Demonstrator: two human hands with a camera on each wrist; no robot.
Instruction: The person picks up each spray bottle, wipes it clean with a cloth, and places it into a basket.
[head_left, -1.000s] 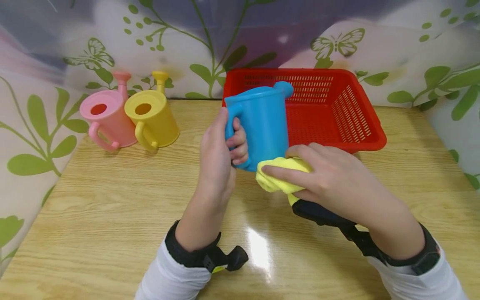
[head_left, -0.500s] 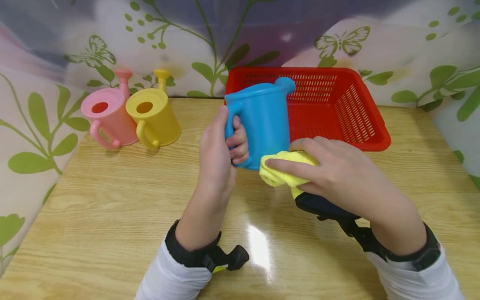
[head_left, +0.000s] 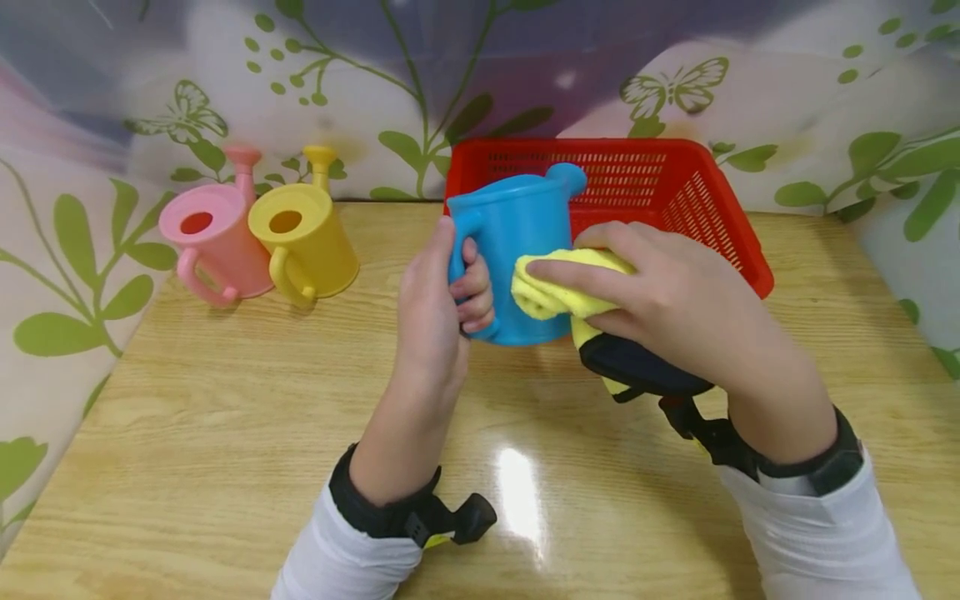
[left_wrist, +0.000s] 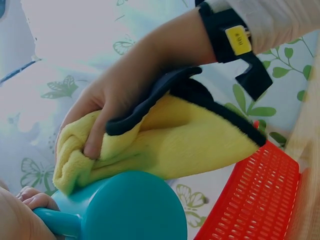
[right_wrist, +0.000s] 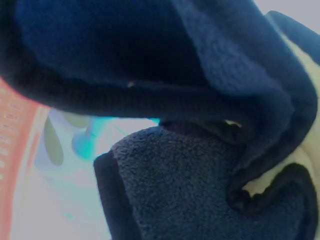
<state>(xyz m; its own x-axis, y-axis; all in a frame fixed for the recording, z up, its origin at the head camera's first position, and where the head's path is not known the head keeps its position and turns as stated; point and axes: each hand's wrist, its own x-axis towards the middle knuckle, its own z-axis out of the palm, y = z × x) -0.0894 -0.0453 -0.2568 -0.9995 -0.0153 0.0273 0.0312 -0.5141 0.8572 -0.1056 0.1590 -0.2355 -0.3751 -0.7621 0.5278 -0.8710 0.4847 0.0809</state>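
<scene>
My left hand [head_left: 442, 300] grips the handle of a blue toy watering can [head_left: 517, 250], holding it above the table with its spout toward the back right. In my right hand [head_left: 667, 292] is a bunched yellow cloth [head_left: 562, 283] with a dark underside and black edging, pressed against the can's side. The left wrist view shows the cloth [left_wrist: 190, 135] lying along the can's wall near its round base [left_wrist: 137, 210], its loose end hanging out. Dark folds of the cloth [right_wrist: 170, 180] fill most of the right wrist view and hide the right fingers there.
A red perforated basket [head_left: 720, 217] stands behind the blue can at the back right. A pink watering can [head_left: 221, 242] and a yellow watering can [head_left: 307, 242] stand side by side at the back left. Patterned cloth covers the wall behind the wooden table [head_left: 225, 433].
My right hand has moved the cloth up from the bottom edge of the blue can to the middle of its side. The left hand and the can have stayed nearly still.
</scene>
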